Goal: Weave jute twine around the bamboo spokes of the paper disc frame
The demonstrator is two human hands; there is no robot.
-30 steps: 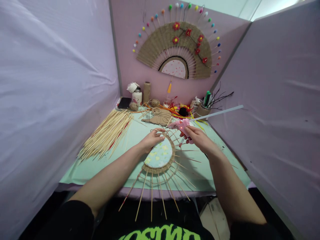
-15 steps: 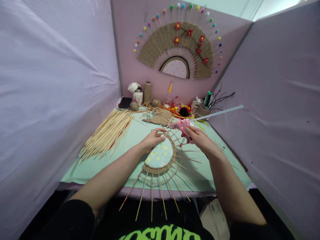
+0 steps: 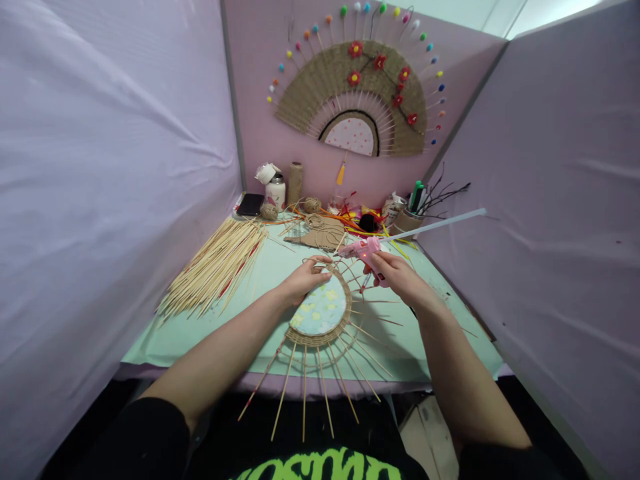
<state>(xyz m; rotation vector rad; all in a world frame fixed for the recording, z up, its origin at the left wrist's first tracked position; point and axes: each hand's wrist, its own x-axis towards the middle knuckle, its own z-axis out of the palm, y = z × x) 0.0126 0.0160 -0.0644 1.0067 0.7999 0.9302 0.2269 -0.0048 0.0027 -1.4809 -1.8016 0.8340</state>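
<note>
My left hand grips the upper edge of a half-round fan, its thumb over the patterned blue-green face. A woven twine band rims the curve, and thin wooden sticks spread outward from it, several pointing toward me over the table edge. In my right hand is a pink hot glue gun, fingers wrapped round its handle. A long whitish glue stick juts from its back. The nozzle points left, close to the fan's upper end and my left fingertips; whether it touches cannot be made out.
A heap of wooden sticks lies left. Behind are a cardboard piece, twine balls, a phone, a white bottle and a cup of pens and twigs. A larger fan hangs on the back wall.
Almost nothing differs. Both hands, the fan and the glue gun keep their places; the view has shifted very slightly.
</note>
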